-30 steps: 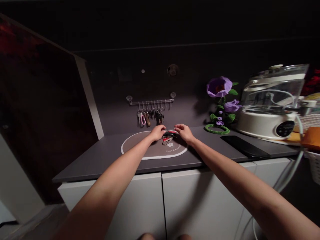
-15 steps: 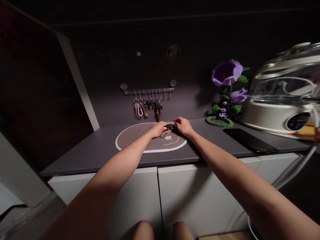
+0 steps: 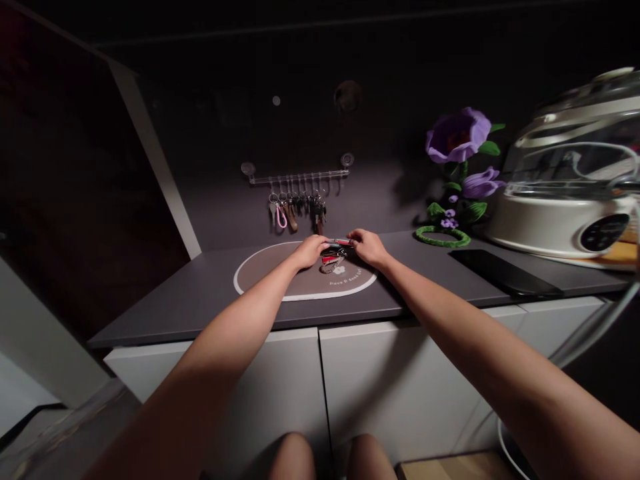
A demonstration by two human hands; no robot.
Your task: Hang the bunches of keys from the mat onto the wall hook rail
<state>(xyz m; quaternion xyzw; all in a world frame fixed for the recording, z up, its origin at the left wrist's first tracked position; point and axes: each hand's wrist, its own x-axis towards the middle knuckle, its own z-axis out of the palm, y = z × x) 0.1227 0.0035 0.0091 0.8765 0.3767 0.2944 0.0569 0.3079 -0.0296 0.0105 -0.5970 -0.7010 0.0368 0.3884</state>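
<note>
My left hand (image 3: 310, 252) and my right hand (image 3: 369, 247) are close together over the oval mat. Between their fingertips is a slim red-and-grey item (image 3: 340, 242), pinched at its left end by my left hand and at its right end by my right. It is too small to name. Just below it, a bunch of keys (image 3: 333, 261) with a red piece and a braided loop lies on the brown mat (image 3: 270, 270) with its white rim. My fingers hide part of the bunch.
Several keys (image 3: 300, 203) hang from a clear hook rail (image 3: 300, 177) on the wall behind. To the right are purple fabric flowers (image 3: 457, 137) with a green ring base, a black phone (image 3: 505, 273) and a white appliance (image 3: 545, 227) with cables. The grey counter (image 3: 200, 300) has a front edge.
My left hand has shifted slightly up and left, off the key bunch. The slim red-and-grey item now shows between both hands, and more of the red piece below is visible.
</note>
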